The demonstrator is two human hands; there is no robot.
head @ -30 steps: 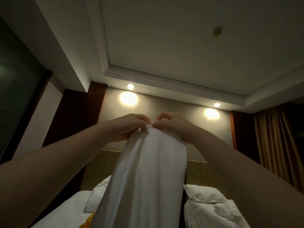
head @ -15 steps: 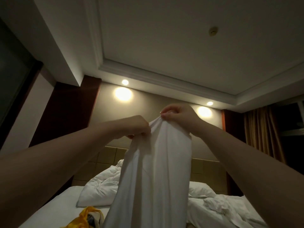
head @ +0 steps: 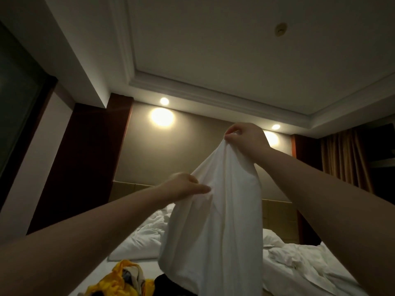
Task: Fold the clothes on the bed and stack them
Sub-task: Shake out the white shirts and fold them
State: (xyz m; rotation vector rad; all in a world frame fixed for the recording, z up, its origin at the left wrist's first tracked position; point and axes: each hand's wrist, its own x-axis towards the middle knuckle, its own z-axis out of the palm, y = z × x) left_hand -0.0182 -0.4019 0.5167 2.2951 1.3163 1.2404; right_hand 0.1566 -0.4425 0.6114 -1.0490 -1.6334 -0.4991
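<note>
A white garment (head: pixel 215 221) hangs in the air in front of me, above the bed (head: pixel 128 272). My right hand (head: pixel 245 138) pinches its top edge, held high. Lower and to the left, my left hand (head: pixel 183 186) grips the garment's left side, slightly blurred. The cloth drapes down in long folds and hides the middle of the bed. A crumpled yellow garment (head: pixel 119 283) lies on the sheet at the bottom left, with a dark piece of clothing (head: pixel 164 285) beside it, partly under the white one.
White pillows (head: pixel 141 240) and a rumpled white duvet (head: pixel 310 268) lie at the head and right side of the bed. A padded headboard (head: pixel 132 192) backs onto the wall. Dark wooden panels stand at left, brown curtains (head: pixel 350 161) at right.
My hands were together at the garment's top edge. The right hand has stayed high while the left has slid down the left side. The camera has tilted down, showing more of the bed.
</note>
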